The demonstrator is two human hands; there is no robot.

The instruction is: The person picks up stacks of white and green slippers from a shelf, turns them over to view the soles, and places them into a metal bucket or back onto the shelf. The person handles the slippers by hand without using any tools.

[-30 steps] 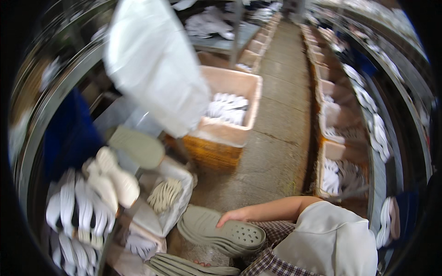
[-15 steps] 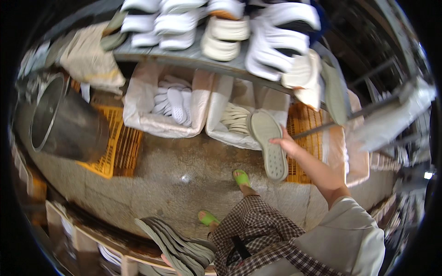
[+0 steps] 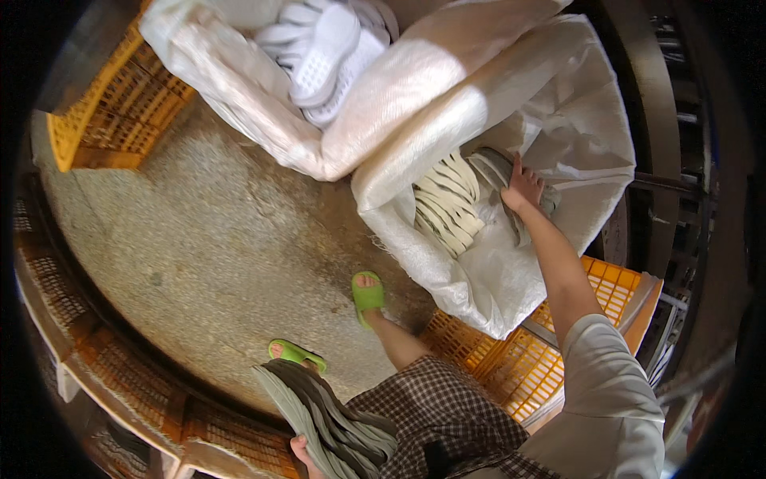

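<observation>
- Here, in the head view, the right hand [image 3: 523, 190] reaches up into a white woven sack [image 3: 558, 120] at the upper right of the frame, its fingers [image 3: 533, 185] spread and pressing down on a grey-green sole [image 3: 499, 169] that lies inside the sack.
- Just left of that sole, a row of pale cream soles [image 3: 445, 209] stands packed on edge in the same sack.
- The sack sits in an orange plastic crate [image 3: 511, 359], whose lattice shows at the lower right.
- At the bottom centre, the left hand [image 3: 302, 453] carries a stack of grey-green soles [image 3: 319, 415] against a checked garment; only a few fingertips show under the stack, curled beneath it.
- At the top centre, a second white sack [image 3: 263, 120] holds white soles [image 3: 319, 56].
- Another orange crate [image 3: 104, 112] stands at the upper left.
- Two feet in green sandals [image 3: 369, 297] stand on the speckled concrete floor [image 3: 207, 239] at centre.
</observation>
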